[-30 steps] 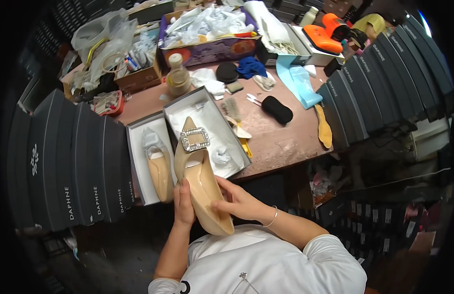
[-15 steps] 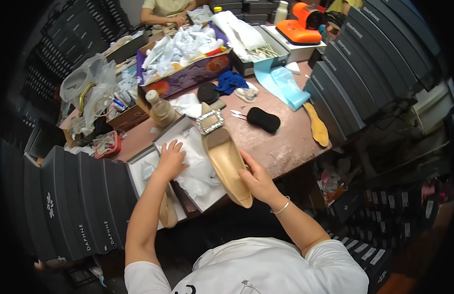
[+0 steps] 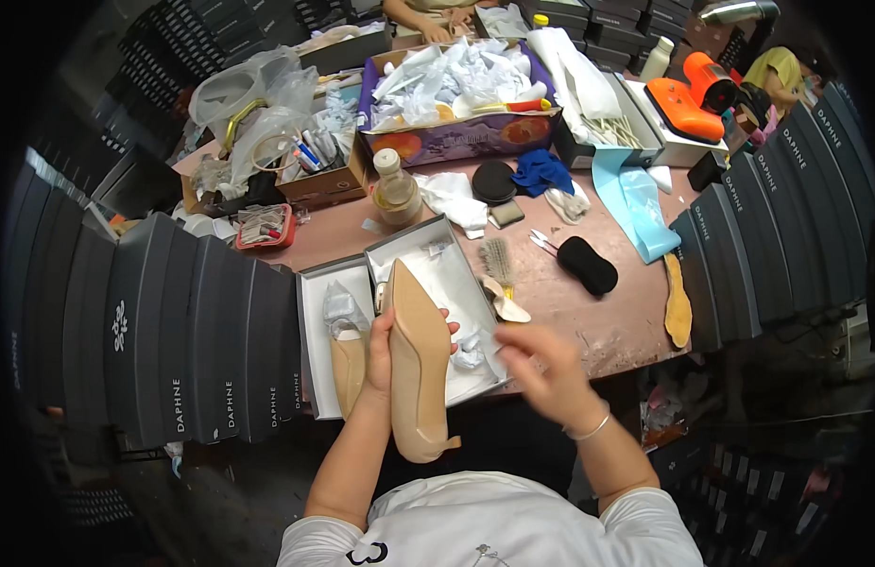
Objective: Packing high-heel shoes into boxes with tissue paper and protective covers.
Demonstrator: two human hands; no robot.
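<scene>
A beige pointed shoe is in my left hand, its sole facing up and its toe pointing away from me. My left thumb lies along one side and the fingertips show past the other. Below it is an open shoe box with white lining and crumpled tissue. A second beige shoe, stuffed with tissue, lies in the left part of the box. My right hand hovers by the box's right edge; its fingers are smeared by motion, and whether they hold anything is unclear.
Beyond the box stand a glass bottle, a brush and a black oval sponge. A purple carton of crumpled paper and an orange device are farther back. Stacked grey boxes flank both sides. Another person's hands show at the far edge.
The shoe has gone from my right hand to my left and turned sole up. My right hand has moved off it to the right. The view has shifted left.
</scene>
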